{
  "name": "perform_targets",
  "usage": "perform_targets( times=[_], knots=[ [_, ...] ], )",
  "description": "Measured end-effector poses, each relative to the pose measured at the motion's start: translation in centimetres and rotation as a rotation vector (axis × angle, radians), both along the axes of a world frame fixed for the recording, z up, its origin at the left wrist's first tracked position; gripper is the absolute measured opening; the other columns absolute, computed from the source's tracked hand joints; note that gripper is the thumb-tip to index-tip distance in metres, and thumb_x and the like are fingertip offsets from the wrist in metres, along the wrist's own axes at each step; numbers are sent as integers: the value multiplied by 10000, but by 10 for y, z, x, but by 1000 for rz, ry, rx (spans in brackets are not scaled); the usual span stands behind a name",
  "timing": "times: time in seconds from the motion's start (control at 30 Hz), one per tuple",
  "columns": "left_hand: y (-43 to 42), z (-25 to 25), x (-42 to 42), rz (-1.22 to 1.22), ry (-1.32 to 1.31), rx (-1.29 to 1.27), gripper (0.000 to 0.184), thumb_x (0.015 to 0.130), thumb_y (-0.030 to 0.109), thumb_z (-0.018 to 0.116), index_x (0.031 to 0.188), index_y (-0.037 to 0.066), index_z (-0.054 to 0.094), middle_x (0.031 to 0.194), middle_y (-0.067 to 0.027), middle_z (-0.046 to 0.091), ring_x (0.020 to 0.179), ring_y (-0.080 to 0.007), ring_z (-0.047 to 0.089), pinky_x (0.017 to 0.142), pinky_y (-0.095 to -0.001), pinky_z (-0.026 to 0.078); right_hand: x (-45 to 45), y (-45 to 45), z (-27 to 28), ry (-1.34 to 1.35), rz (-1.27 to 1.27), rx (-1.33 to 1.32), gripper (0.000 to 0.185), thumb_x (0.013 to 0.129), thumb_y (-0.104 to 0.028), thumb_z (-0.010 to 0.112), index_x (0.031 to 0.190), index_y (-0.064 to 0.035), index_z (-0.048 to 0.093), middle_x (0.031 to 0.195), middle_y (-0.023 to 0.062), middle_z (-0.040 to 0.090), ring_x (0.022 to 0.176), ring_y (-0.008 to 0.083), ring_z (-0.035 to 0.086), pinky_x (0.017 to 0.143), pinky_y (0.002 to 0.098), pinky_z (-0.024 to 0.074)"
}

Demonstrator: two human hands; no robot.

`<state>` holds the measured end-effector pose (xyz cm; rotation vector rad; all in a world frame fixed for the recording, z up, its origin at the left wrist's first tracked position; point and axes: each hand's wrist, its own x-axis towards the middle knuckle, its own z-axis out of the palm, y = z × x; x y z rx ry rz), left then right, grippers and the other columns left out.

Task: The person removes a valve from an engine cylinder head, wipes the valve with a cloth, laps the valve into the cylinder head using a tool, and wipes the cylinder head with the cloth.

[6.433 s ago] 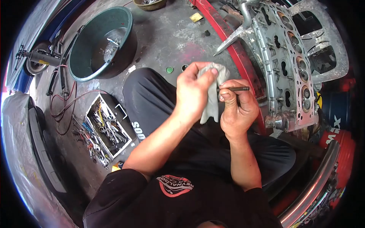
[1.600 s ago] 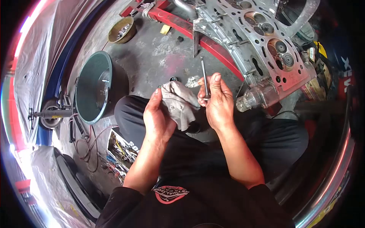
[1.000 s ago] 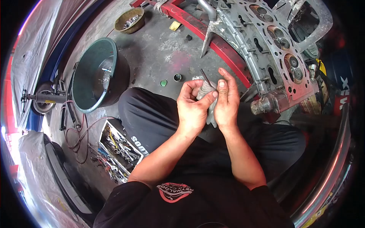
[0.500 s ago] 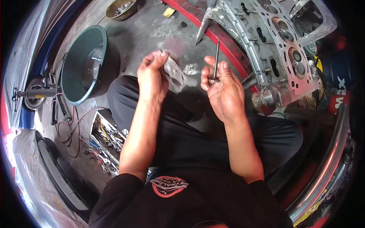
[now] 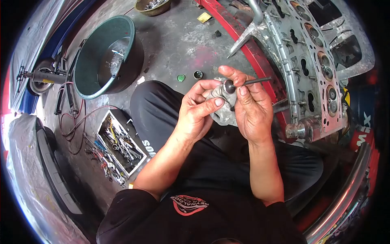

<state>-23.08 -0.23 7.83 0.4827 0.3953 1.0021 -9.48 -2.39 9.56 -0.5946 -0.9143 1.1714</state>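
A grey cloth (image 5: pixel 224 113) is bunched in my left hand (image 5: pixel 198 110), whose thumb and fingers press it beside a round metal head. That head belongs to a dark engine valve (image 5: pixel 230 86), and its thin stem points right. My right hand (image 5: pixel 254 107) pinches the valve by the stem close to the head, with its index finger raised. The two hands are close together above my lap, and the cloth touches the valve head. To the right of my right hand stands a cylinder head (image 5: pixel 306 69) with round valve seats and valves in it.
A green basin (image 5: pixel 132 44) stands at the upper left, near a bowl of small parts (image 5: pixel 153 11). A tool box (image 5: pixel 106 143) has loose tools beside it. A green lid (image 5: pixel 180 77) and small open tin (image 5: pixel 198 75) lie ahead. A red beam (image 5: pixel 258 61) crosses the floor.
My hands have come together from apart. The valve has swung from nearly upright to lying rightward, with its head now at the cloth. The view has shifted too.
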Motion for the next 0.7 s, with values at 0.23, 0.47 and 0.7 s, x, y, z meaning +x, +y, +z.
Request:
perform_targets(
  times=[0.23,0.47,0.7],
  knots=[
    [1,0,-5,37,-6,-10,332,803,-46,688,1110,13,575,1018,-98,680,950,-167,642,873,-323,498,-7,5,0,-32,-10,-18,129,981,-86,495,1037,-6,579,1259,175,575,1202,246,526,1041,388,386],
    [3,-3,-5,55,-16,-13,330,803,-48,686,1106,12,570,1007,-96,676,938,-168,644,870,-327,500,-10,8,3,-73,-32,-69,129,983,-70,490,1029,2,587,1217,149,601,1145,226,569,1004,360,430],
    [3,-3,-5,77,-2,-12,332,801,-50,686,1106,10,569,1003,-91,676,936,-161,643,868,-318,499,-11,11,2,-59,-36,-68,127,986,-67,490,1023,7,586,1199,137,608,1112,220,589,986,354,454]
  ],
)
